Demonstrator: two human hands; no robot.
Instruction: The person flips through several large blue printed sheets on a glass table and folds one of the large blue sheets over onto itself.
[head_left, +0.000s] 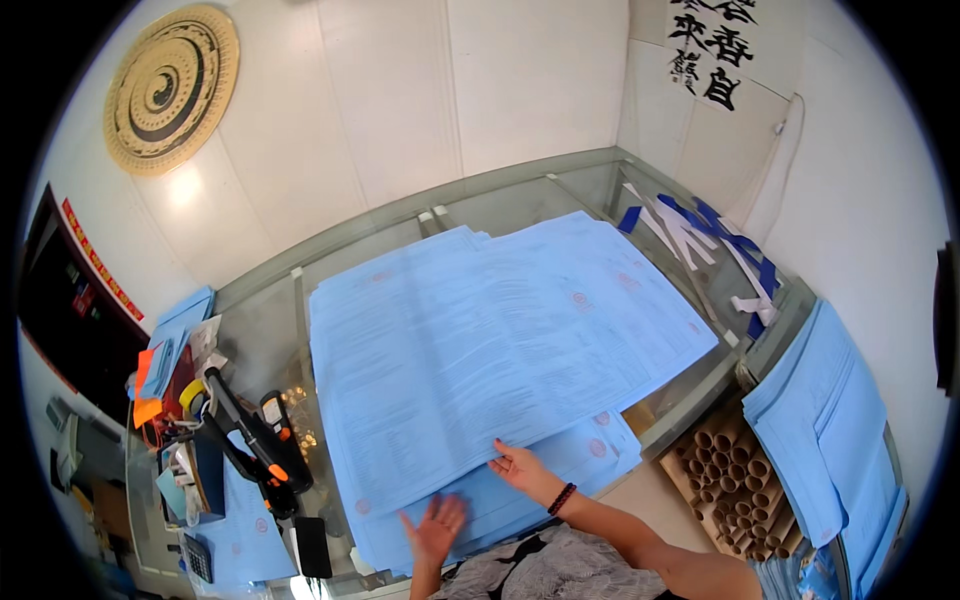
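Note:
A broad stack of large blue printed sheets (450, 330) lies on a glass-topped table, its sheets overlapping at different angles. Fingers and thumb of my right hand (519, 466) are at the near edge of the upper sheets; whether they pinch that edge is hard to tell. A dark beaded bracelet (562, 499) circles the right wrist. My left hand (437, 525), blurred, is spread over the lower blue sheets (495, 506) at the front, with nothing visible in it.
On the left are black-and-orange handheld tools (259, 442), a black phone (311, 547), a calculator (198, 559) and a stationery box (206, 472). Cardboard tubes (739, 480) and hanging blue sheets (832, 427) stand at right. Blue and white strips (705, 225) lie at the back right.

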